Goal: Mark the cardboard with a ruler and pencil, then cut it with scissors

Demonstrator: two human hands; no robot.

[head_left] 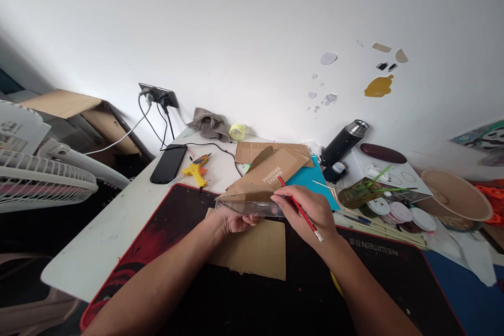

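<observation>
My left hand (236, 221) is closed round a clear plastic ruler (248, 207) from below, its palm turned up. Behind the ruler slants a brown cardboard piece (252, 181) printed "PRESSURE COOKER"; whether my left fingers also grip it I cannot tell. A red pencil (301, 211) lies in my right hand (311, 212), eraser end toward me and tip pointing away. The right thumb and fingertips are close to the ruler's right end. Under both hands, another flat cardboard sheet (260, 252) rests on the black and red desk mat (157, 252).
On the left are a yellow glue gun (196, 170), a phone (168, 164) and a white fan (43, 178). A grey cloth (210, 125) and tape roll (237, 132) sit by the wall. To the right stand a black flask (342, 142), jars (399, 212) and a bowl (457, 194).
</observation>
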